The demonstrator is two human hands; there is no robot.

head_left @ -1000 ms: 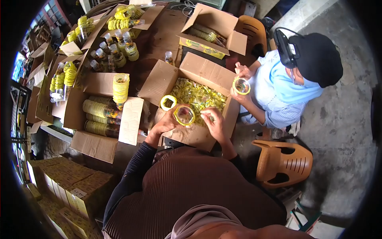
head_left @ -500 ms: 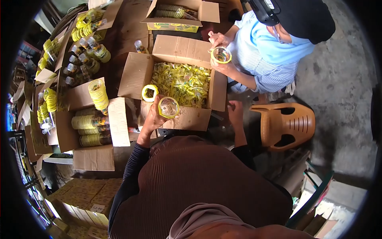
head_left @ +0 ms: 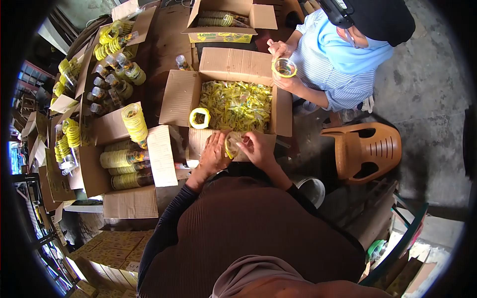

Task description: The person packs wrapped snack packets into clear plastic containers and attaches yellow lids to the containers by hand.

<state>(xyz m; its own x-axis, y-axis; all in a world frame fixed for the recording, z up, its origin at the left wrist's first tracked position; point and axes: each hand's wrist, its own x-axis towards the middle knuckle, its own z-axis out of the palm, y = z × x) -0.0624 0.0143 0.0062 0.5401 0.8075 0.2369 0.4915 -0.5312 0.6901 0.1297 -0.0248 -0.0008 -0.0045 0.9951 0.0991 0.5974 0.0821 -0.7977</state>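
Cup (head_left: 231,146) in left hand (head_left: 214,154), right hand (head_left: 258,149) touching

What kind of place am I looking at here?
Probably a small packing workshop: an open carton full of yellow packets, stacked cups with yellow rims, and a co-worker also holding a cup.

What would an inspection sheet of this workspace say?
Surface: brown table, largely covered by open boxes.
Job's things: yellow-rimmed plastic cup at the hands; cardboard box of yellow packets; yellow ring-shaped item at its near-left corner.
Clutter: cup stacks in the left box; lidded containers beyond.
Grippers: bare hands; left hand beside the cup, right hand fingertips near its rim.
Cables: too unclear to tell.
Surroundings: co-worker holding another cup; orange-brown plastic chair; grey floor.
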